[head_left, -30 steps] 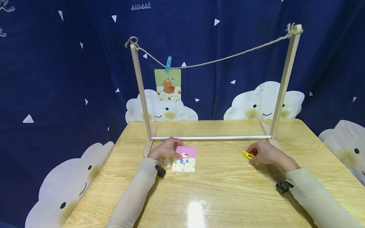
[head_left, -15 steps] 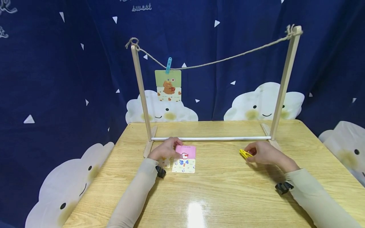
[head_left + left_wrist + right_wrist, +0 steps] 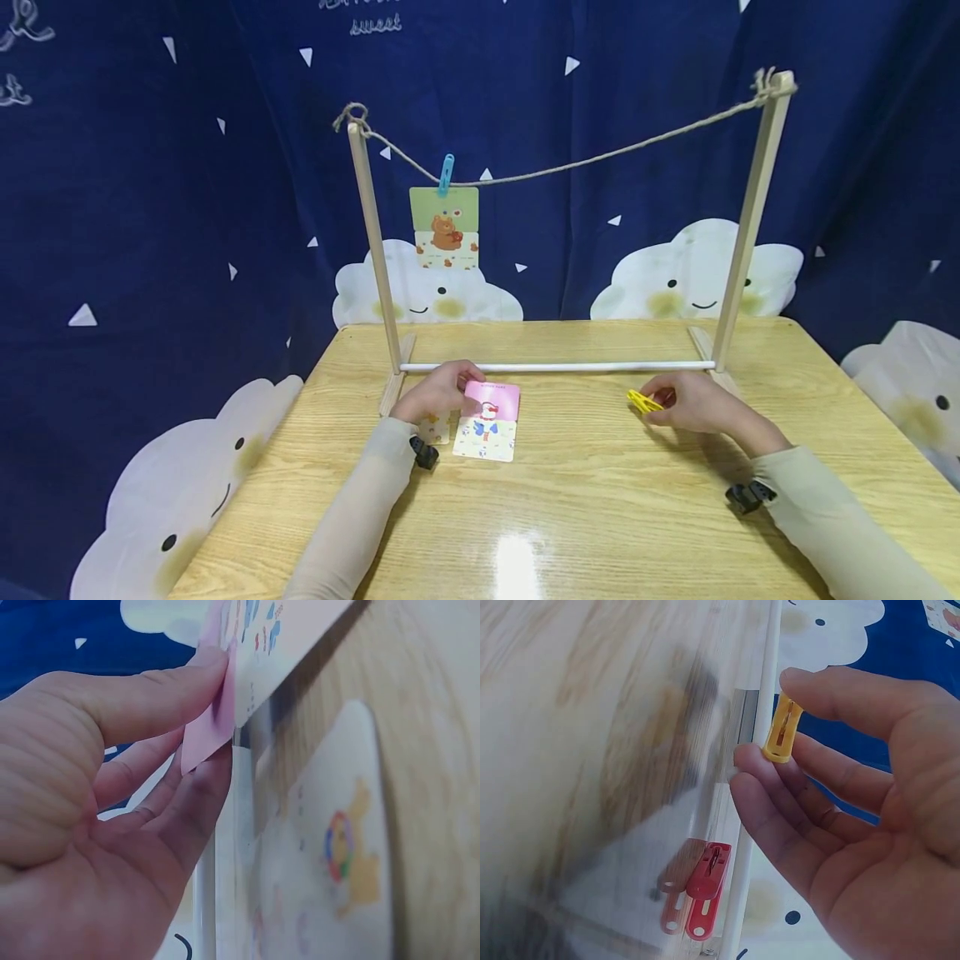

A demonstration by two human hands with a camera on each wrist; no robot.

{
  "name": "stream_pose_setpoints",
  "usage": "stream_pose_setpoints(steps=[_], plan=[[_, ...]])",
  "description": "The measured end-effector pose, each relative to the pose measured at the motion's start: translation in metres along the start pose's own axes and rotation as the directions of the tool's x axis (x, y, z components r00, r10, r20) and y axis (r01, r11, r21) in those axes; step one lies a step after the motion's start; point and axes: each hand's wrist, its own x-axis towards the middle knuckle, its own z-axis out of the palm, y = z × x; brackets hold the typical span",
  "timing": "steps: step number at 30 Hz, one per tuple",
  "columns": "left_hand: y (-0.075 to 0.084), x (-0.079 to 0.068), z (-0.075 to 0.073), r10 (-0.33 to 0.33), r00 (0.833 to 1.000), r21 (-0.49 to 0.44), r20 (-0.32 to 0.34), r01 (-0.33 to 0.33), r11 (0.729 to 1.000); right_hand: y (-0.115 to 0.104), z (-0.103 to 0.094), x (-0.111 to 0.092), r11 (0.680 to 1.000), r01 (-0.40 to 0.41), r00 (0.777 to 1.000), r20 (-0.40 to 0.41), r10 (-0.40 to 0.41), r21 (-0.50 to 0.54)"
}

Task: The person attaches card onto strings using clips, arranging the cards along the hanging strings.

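Observation:
My left hand (image 3: 441, 393) pinches a pink-and-cream picture card (image 3: 486, 437) between thumb and fingers at its upper left. In the left wrist view the pink part (image 3: 210, 735) is bent between thumb and fingertips, and the card stands tilted off the wood. A second cream card (image 3: 434, 428) lies on the table under that hand, partly hidden by it. My right hand (image 3: 696, 402) pinches a yellow clothespin (image 3: 643, 403) low over the table at the right. Below that hand, in the right wrist view, lies a red clothespin (image 3: 709, 881), hidden in the head view.
A wooden frame's posts (image 3: 375, 250) hold up a sagging twine line (image 3: 570, 166). A blue clothespin (image 3: 446, 175) clips a green bear card (image 3: 445, 227) to it, left of centre. A white rod (image 3: 592, 367) joins the posts near the tabletop (image 3: 600, 517).
The pink card has tilted up in my left hand, its lower edge shifting slightly. The yellow clothespin has moved a little left and turned in my right fingers.

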Motion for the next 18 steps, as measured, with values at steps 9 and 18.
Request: stream_pose_setpoints(steps=[9, 18], plan=[[0.0034, -0.0011, -0.0006, 0.001, 1.000, -0.017, -0.024, -0.002, 1.000, -0.0047, -0.0021, -0.0020, 1.000, 0.017, 1.000, 0.002, -0.017, -0.011], [0.0079, -0.0011, -0.0025, 0.050, 0.998, -0.061, -0.029, -0.051, 0.997, -0.0056, -0.0026, -0.0009, 1.000, 0.012, 1.000, 0.002, -0.012, 0.009]])
